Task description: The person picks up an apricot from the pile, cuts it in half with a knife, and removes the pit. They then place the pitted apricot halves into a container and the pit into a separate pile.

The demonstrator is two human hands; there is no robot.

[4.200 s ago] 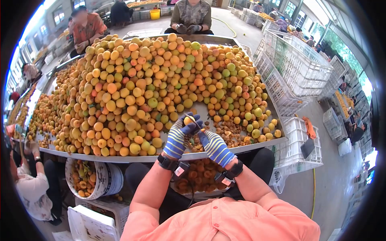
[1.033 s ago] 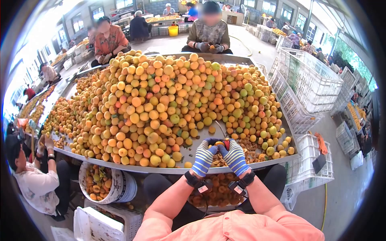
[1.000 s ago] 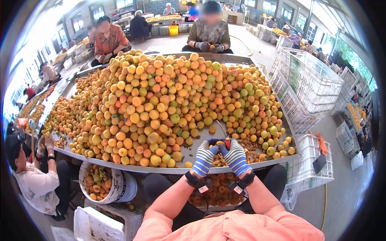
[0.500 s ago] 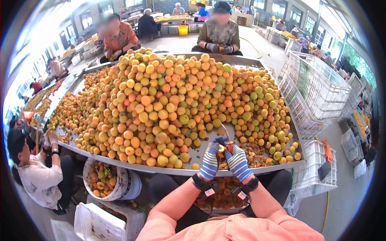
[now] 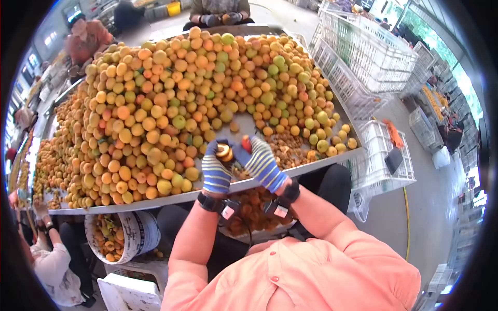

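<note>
A large heap of orange and yellow-green fruit (image 5: 155,109) lies on a metal table (image 5: 171,198). Near the table's front edge, my left hand (image 5: 217,168), in a blue striped glove, is closed around a cut fruit (image 5: 224,152) whose pale inner side faces up. Close beside it on the right, my right hand (image 5: 262,161), gloved alike, is closed on a small red object (image 5: 246,143), perhaps a tool's handle. Small brown pits or scraps (image 5: 288,147) lie on the table to the right of my hands. Below, between my legs, a container holds cut fruit (image 5: 251,207).
A white bucket of fruit (image 5: 142,231) stands below the table at left, above a white crate (image 5: 127,293). White crates (image 5: 378,57) are stacked at right, one with an orange cloth (image 5: 393,135). Co-workers sit across the table (image 5: 85,39) and at far left (image 5: 52,259).
The view has shifted to the right, so the table and heap appear further left. My hands have moved apart a little, and the cut fruit in my left hand now shows its inner side.
</note>
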